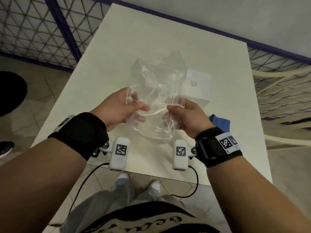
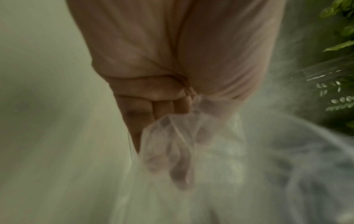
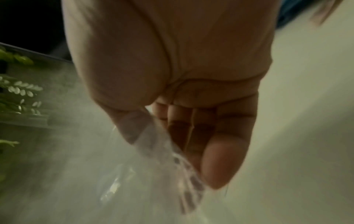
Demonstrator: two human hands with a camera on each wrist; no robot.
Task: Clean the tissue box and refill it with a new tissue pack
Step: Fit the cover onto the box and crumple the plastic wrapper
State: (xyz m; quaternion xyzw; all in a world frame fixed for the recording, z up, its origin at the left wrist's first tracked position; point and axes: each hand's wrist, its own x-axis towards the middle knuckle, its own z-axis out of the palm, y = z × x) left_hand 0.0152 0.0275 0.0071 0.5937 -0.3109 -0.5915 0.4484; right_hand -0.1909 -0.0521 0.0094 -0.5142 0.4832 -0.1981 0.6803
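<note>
Both hands hold a clear, empty-looking plastic wrapper (image 1: 156,105) up above the white table (image 1: 117,52). My left hand (image 1: 129,106) pinches its left edge between thumb and fingers, and the film (image 2: 184,145) drapes over those fingers in the left wrist view. My right hand (image 1: 175,111) pinches the right edge, where the printed film (image 3: 172,163) runs past the thumb. Behind the wrapper, to the right, a white tissue box (image 1: 198,88) rests on the table, seen partly through the plastic.
A blue cloth (image 1: 220,121) lies on the table by my right wrist. A dark-framed wire mesh fence (image 1: 42,31) stands at the left and back, and a cream plastic chair (image 1: 282,98) at the right. Green leaves (image 2: 341,37) appear at the wrist views' edges.
</note>
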